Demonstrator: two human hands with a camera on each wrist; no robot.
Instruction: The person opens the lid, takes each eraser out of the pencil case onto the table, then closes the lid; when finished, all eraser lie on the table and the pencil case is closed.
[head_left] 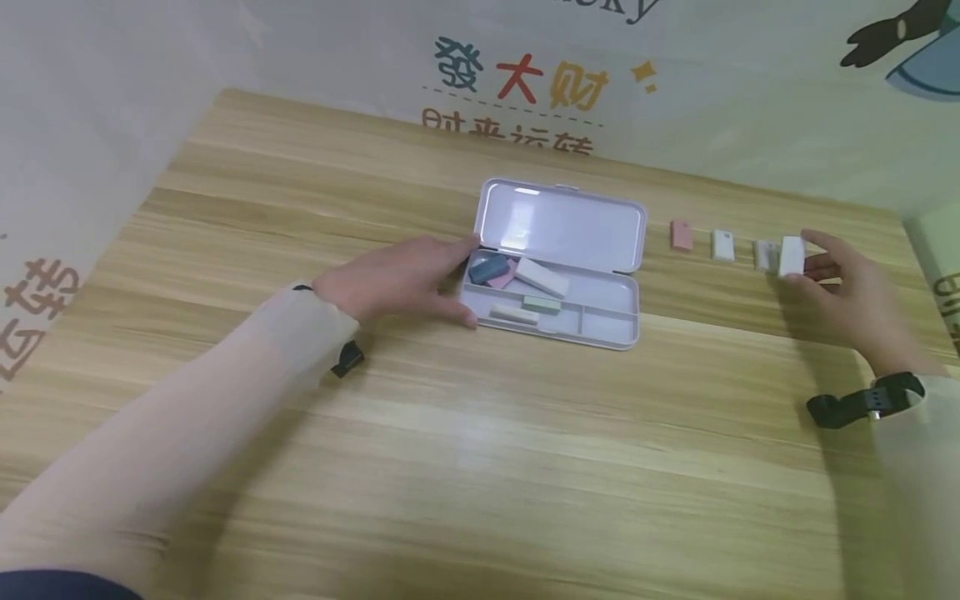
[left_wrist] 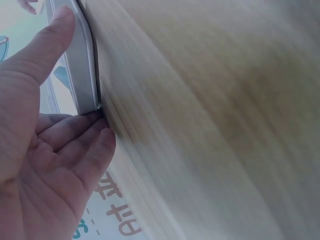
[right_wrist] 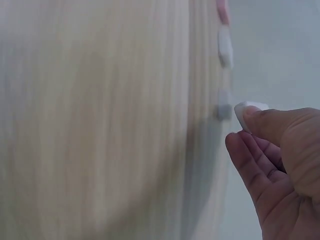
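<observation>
Your right hand (head_left: 861, 298) pinches a white block (head_left: 791, 256) close beside a greyish block (head_left: 765, 255), which a sideways slip could knock, while your loosely spread left hand (head_left: 397, 279), touching the open pencil case (head_left: 577, 229), could push it askew.

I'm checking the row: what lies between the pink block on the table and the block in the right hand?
A white block and a grey one, as the head view shows.
</observation>
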